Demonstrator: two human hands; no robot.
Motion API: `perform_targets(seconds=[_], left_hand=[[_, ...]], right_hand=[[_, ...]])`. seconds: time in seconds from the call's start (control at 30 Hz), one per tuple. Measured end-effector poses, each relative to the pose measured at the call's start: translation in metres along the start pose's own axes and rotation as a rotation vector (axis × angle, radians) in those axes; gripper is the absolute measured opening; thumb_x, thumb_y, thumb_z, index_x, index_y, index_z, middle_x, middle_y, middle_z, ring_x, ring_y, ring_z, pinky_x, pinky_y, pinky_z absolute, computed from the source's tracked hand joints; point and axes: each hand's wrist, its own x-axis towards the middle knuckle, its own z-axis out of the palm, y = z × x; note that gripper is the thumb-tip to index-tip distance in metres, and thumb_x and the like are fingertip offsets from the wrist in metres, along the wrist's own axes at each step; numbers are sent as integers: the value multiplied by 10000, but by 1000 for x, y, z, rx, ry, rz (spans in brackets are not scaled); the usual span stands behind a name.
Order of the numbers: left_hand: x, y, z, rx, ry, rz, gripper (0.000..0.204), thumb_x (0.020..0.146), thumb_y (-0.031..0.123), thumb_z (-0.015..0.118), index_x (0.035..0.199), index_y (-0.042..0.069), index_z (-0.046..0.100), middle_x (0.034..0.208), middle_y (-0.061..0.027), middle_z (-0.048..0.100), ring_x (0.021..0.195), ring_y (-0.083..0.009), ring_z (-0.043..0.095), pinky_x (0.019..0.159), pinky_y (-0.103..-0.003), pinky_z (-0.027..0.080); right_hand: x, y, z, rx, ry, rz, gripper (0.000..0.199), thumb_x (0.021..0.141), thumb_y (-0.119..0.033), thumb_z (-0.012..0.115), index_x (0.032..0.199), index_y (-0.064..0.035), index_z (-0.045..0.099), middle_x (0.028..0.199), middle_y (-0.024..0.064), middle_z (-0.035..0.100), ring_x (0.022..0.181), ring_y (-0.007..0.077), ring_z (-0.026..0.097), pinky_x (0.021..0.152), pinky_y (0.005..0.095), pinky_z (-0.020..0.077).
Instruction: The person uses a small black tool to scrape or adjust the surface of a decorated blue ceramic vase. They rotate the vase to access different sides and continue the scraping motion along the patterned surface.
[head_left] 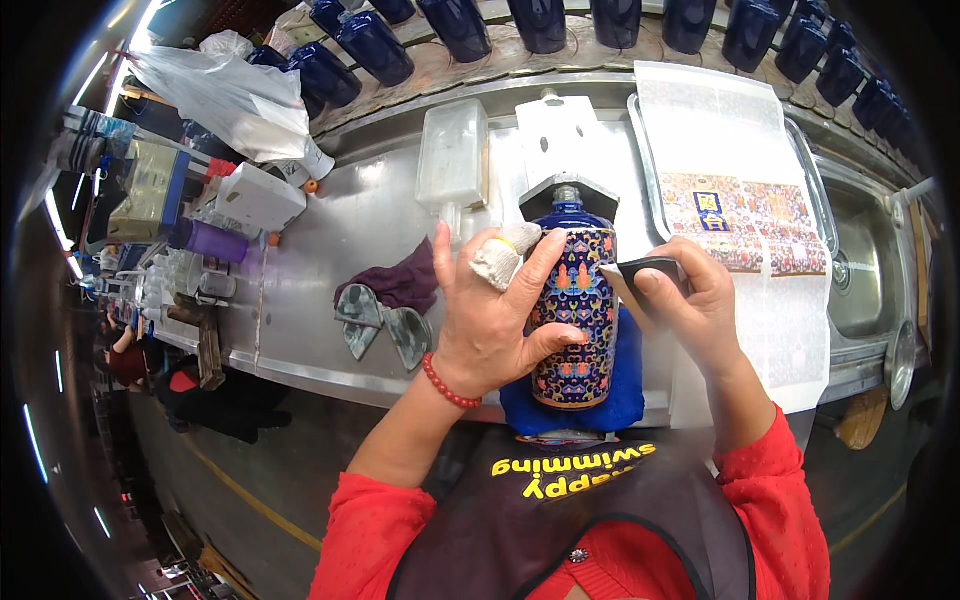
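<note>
**Patterned bottle lying neck-away under my hands**

My left hand (490, 320) wraps the blue patterned bottle (575, 320) from its left side: the thumb presses across the lower body, the fingers are spread over the shoulder, and one fingertip wears a white cloth wrap (503, 255). The bottle rests on a blue cushion (620, 395) at the near edge of the steel workbench (330, 250). Its long axis runs straight away from me, base toward my apron, its grey-capped neck pointing at the far edge of the bench and the row of dark blue bottles (540, 25).

My right hand (695, 305) is just right of the bottle, fingers closed together on a small dark scraper (645, 272) whose pale edge touches the bottle's upper right side.

A sheet of coloured decals (745, 220) lies in a tray to the right. A purple rag (405, 285) and grey scraps (385, 325) lie to the left.
</note>
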Motion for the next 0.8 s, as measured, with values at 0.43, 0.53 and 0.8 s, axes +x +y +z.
perform_targets(seconds=[0.43, 0.53, 0.8], left_hand=[[10, 1, -5, 118, 4, 54, 810, 908, 754, 480, 1402, 128, 622, 1216, -91, 634, 1196, -308, 512, 1159, -718, 99], [12, 1, -3, 121, -11, 40, 799, 909, 744, 497, 1393, 121, 629, 1211, -91, 636, 1207, -305, 512, 1161, -715, 100], [9, -2, -4, 27, -6, 22, 806, 907, 720, 534, 1417, 100, 610, 1225, -91, 640, 1206, -307, 521, 1160, -718, 96]], right_hand=[[2, -5, -1, -15, 4, -8, 208, 960, -205, 726, 928, -5, 677, 811, 10, 590, 739, 86, 514, 662, 250, 395], [2, -5, -1, -12, -2, 7, 205, 959, -201, 726, 923, -5, 675, 815, 11, 590, 742, 87, 514, 666, 250, 395], [2, -2, -1, -10, 25, 2, 239, 919, -236, 781, 930, -11, 701, 783, 51, 624, 685, 137, 557, 606, 292, 419]])
